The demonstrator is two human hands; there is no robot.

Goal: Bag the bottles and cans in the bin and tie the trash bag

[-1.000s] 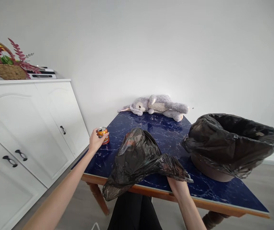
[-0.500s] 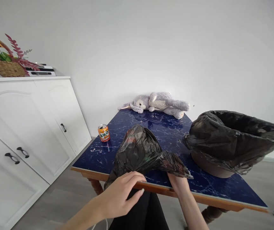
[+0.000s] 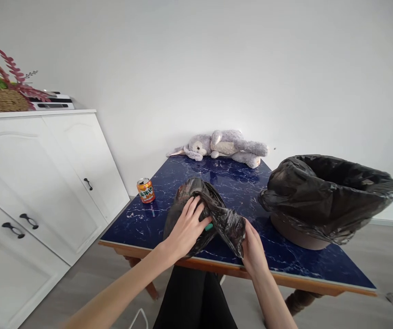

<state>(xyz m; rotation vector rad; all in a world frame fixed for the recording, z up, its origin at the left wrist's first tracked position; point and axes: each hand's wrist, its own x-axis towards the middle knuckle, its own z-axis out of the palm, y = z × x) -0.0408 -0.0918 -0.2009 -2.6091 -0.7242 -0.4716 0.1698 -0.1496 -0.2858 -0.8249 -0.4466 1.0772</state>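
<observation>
A crumpled black garbage bag (image 3: 228,224) lies at the front of the blue table, its mouth partly spread towards me. My left hand (image 3: 187,226) has its fingers bent over the edge of the bag's mouth, tips partly hidden in the folds. Just under that thumb, a small green item (image 3: 209,226) shows inside the bag; its kind cannot be made out. On the other side, my right hand (image 3: 254,249) pinches the bag's loose end near the table edge.
A brown trash bin (image 3: 299,233) lined with a black bag stands at the right. An orange drink can (image 3: 146,190) stands at the left edge. A grey plush rabbit (image 3: 225,145) lies at the back on the blue marbled table (image 3: 148,224). White cabinets (image 3: 69,160) are at left.
My left hand has moved forward and up from the table edge onto the bag's mouth. My right hand has come out from beneath the loose end and grips it. The green item has come into view.
</observation>
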